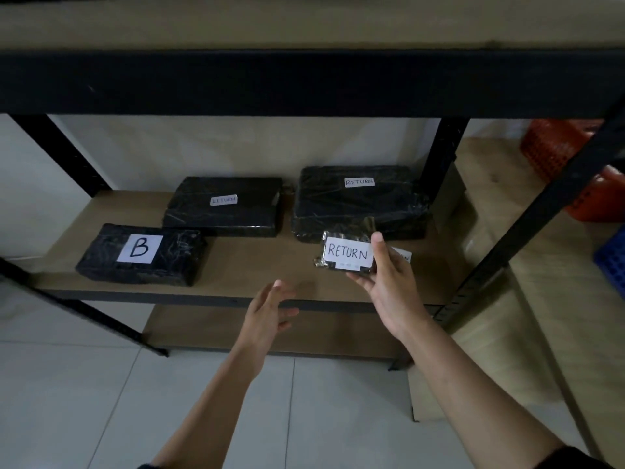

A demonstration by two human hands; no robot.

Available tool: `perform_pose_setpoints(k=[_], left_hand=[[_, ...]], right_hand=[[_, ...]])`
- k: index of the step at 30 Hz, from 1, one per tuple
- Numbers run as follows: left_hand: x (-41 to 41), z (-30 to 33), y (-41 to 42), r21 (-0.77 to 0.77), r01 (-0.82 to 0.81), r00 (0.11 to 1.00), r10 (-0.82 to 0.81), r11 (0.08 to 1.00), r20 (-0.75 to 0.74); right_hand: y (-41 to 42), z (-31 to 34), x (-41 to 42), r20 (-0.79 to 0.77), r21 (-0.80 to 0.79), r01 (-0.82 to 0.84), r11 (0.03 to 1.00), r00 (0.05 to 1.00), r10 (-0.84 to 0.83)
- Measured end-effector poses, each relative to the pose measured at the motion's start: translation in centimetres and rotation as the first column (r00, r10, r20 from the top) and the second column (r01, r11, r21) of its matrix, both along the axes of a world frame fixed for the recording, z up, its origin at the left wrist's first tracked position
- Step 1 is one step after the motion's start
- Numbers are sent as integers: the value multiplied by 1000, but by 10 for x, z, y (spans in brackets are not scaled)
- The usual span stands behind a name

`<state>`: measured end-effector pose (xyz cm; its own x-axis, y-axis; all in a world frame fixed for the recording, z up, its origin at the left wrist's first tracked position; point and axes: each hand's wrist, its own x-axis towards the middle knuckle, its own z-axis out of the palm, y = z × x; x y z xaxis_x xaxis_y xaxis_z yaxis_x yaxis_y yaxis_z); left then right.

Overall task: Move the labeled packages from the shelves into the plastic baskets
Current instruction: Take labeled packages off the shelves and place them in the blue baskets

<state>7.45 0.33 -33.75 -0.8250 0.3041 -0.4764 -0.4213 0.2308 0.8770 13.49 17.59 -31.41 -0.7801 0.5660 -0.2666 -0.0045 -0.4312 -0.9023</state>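
The right hand (pixel 385 282) pinches a small black package with a "RETURN" label (pixel 345 253), the thumb on its right edge and the other fingers under its bottom edge, and holds it lifted above the front of the middle shelf (pixel 257 262). Behind this hand a corner of another white label (pixel 404 255) shows, but I cannot tell if it belongs to a second package in the same grip or to one lying on the shelf. The left hand (pixel 270 309) is near the shelf edge, with the fingers spread and relaxed, and it holds nothing. On the shelf three wrapped packages remain: the package marked "B" (pixel 140 253) at the front left, a flat "RETURN" package (pixel 225 206) behind it, and a bigger "RETURN" package (pixel 360 201) at the back right, just behind the lifted one. To the right of the shelving, on the floor, stands an orange plastic basket (pixel 558 150), and the corner of a blue basket (pixel 612 262) is seen nearer; what is inside them is not visible. In my judgement the task is at an early or middle point: one package is taken off the shelf but not yet placed in a basket, and at least three are left to move.
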Motion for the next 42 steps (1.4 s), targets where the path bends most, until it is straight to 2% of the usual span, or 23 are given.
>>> perform_pose_setpoints(k=[7, 14, 20, 28, 33, 36, 42], left_hand=[[42, 68, -4, 13, 100, 995, -99, 995, -33], [92, 140, 18, -23, 272, 957, -273, 962, -94], [138, 185, 90, 13, 431, 898, -427, 902, -109], [211, 195, 258, 40, 594, 803, -589, 804, -89], [267, 194, 361, 54, 606, 795, -601, 794, -77], [293, 188, 408, 15, 594, 804, -593, 804, -53], [320, 166, 439, -44, 498, 866, -499, 866, -25]], right_hand=[[-14, 65, 55, 71, -46, 24, 999, 997, -21], [14, 137, 143, 156, -118, 152, 981, 979, -133], [74, 178, 224, 175, -108, 288, 951, 948, -267], [222, 178, 327, 252, -49, 416, 908, 885, -392], [330, 165, 381, 384, 82, 363, 928, 848, -365], [383, 155, 397, 470, 151, 239, 959, 837, -282], [435, 126, 394, 631, 151, -29, 988, 772, -74]])
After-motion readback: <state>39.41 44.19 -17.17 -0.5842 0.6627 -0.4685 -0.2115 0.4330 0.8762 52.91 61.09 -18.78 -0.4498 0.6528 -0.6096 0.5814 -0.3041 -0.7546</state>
